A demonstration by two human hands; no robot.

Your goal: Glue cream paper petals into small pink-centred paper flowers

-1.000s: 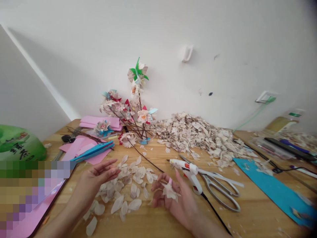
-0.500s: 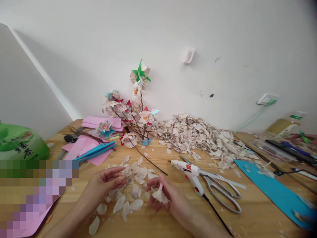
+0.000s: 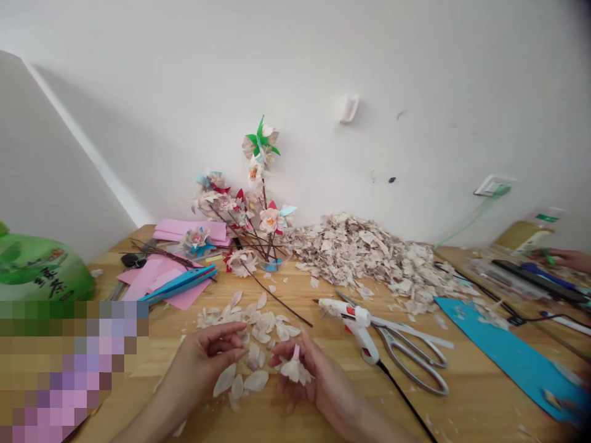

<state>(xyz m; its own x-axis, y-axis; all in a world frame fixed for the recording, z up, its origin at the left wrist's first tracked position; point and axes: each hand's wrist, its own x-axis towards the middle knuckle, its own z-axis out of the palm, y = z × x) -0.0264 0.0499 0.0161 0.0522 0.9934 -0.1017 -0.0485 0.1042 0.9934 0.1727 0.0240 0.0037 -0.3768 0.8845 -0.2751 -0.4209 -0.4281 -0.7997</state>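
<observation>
My right hand [image 3: 318, 375] pinches a small paper flower [image 3: 293, 368] with pale petals and a pink centre, just above the wooden table [image 3: 462, 406]. My left hand [image 3: 203, 363] hovers beside it over a scatter of loose pale petals [image 3: 258, 326], its fingers curled toward the pile; whether they grip a petal I cannot make out. A thin dark stem [image 3: 277, 299] lies just beyond the petals.
A white glue gun [image 3: 353, 321] and large scissors [image 3: 406, 354] lie right of my hands. Behind are a bunch of paper flowers [image 3: 252, 203], a heap of paper scraps [image 3: 369, 249], pink sheets [image 3: 157, 277], blue scissors [image 3: 180, 283], blue paper [image 3: 503, 347]. Another person's hand [image 3: 570, 258] shows far right.
My right hand has drawn the paper flower left and nearer to me. My left hand has slid in over the petals and curled its fingers.
</observation>
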